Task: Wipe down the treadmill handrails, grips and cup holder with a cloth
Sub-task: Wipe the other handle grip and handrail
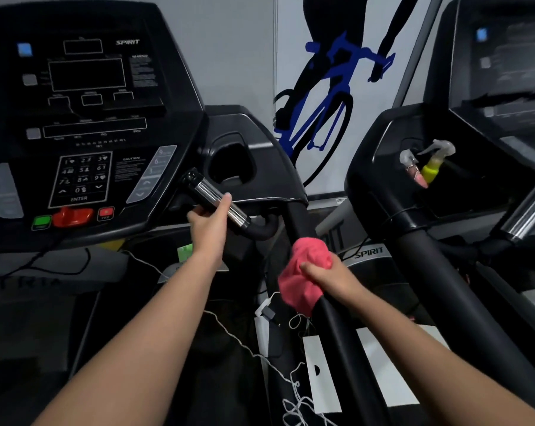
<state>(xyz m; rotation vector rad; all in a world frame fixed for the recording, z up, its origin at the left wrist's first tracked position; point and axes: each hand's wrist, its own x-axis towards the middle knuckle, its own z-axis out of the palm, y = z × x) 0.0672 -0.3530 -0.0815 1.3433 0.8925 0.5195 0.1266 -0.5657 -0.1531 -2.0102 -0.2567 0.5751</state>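
Note:
A pink cloth (303, 272) is wrapped over the black right handrail (337, 327) of the treadmill. My right hand (330, 278) grips the cloth around that rail, thumb on top. Further left, my left hand (209, 221) curls round the chrome pulse grip (212, 198), which sticks out below the console. The empty black cup holder (232, 162) sits just behind that grip, to the right of the console (84, 133).
A second treadmill (429, 195) stands close on the right, with two spray bottles (426, 167) in its cup holder. White cords and a paper tag (318, 370) hang beside the rail. A red safety key (72, 216) sits on the console.

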